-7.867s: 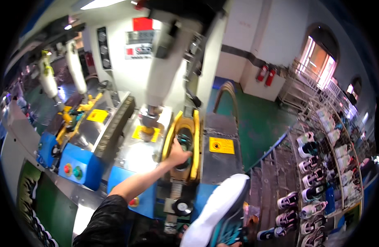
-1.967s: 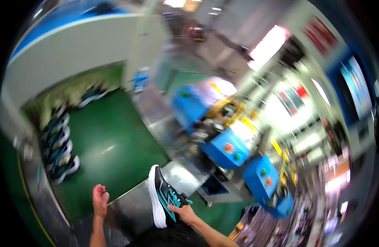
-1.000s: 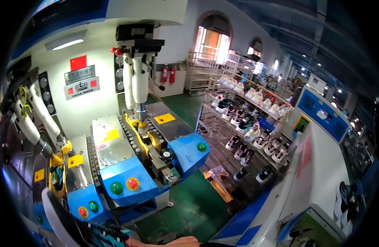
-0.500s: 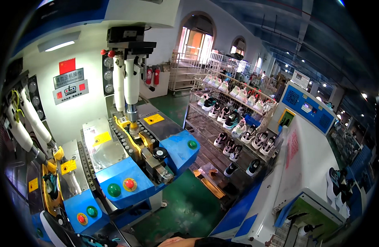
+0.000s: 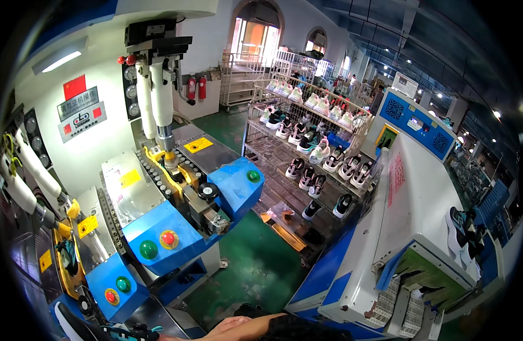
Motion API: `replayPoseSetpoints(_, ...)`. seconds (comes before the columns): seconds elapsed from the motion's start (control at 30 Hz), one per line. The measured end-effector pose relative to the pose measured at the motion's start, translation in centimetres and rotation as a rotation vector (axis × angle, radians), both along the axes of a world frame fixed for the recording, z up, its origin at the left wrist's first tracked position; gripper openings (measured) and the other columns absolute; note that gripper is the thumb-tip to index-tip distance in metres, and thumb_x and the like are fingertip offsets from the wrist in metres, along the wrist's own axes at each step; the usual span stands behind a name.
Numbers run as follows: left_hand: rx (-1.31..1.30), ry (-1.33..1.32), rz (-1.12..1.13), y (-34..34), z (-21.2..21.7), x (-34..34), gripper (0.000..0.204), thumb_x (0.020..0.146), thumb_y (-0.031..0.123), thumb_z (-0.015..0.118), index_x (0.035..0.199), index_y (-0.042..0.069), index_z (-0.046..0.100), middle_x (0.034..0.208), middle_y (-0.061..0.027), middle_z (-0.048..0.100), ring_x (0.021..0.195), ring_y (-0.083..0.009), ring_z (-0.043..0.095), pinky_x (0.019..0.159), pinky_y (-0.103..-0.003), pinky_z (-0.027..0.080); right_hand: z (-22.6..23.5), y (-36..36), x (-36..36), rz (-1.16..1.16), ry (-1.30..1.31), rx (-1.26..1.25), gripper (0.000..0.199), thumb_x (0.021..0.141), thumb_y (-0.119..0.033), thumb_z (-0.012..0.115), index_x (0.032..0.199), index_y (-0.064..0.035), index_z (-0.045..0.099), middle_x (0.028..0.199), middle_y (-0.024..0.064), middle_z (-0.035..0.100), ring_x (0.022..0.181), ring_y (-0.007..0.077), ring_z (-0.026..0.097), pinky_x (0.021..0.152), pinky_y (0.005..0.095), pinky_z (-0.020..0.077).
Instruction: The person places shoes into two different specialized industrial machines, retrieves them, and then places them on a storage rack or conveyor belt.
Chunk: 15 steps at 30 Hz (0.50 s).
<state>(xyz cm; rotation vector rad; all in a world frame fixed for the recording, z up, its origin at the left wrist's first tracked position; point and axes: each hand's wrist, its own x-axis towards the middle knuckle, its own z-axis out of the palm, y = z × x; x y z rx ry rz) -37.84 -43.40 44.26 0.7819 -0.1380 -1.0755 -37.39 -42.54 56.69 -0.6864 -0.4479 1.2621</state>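
Left of the right hand's curled fingers, a black-and-teal shoe slants with its toe up-left and sole facing left. Whether either hand's fingers grasp it, I cannot tell. Well beyond the fingers, a rack holds pale and dark sneakers. More forearm shows than half a second ago.

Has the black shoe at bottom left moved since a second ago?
Yes, the shoe is lower in view: its toe was higher than the leftmost red button, now slightly lower.
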Motion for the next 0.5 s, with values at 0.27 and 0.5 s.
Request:
replayPoseSetpoints(0.27, 0.013, 0.01, -0.064, 0.3, -0.7, 0.0, 0.033, 0.091, 0.02, 0.059, 0.115, 0.0, 0.048, 0.114, -0.0126, 0.053, 0.099, -0.023, 0.052, 0.089, -0.036, 0.042, 1.3, -0.9, -0.1, -0.22, 0.067, 0.112, 0.056, 0.077, -0.011, 0.074, 0.126, -0.0072, 0.047, 0.102, 0.0013, 0.06, 0.089, 0.0136, 0.058, 0.075, 0.03, 0.0465)
replayPoseSetpoints(0.5, 0.011, 0.018, -0.115, -0.2, -0.9, 0.2, 0.03, 0.091, 0.02, 0.06, 0.111, 0.001, 0.051, 0.11, -0.0121, 0.055, 0.094, -0.0221, 0.053, 0.086, -0.035, 0.044, 3.9, -2.4, -0.9, -0.345, 0.197, 0.13, 0.049, 0.078, -0.014, 0.075, 0.12, -0.0056, 0.053, 0.103, 0.0014, 0.06, 0.088, 0.0135, 0.057, 0.075, 0.0298, 0.047)
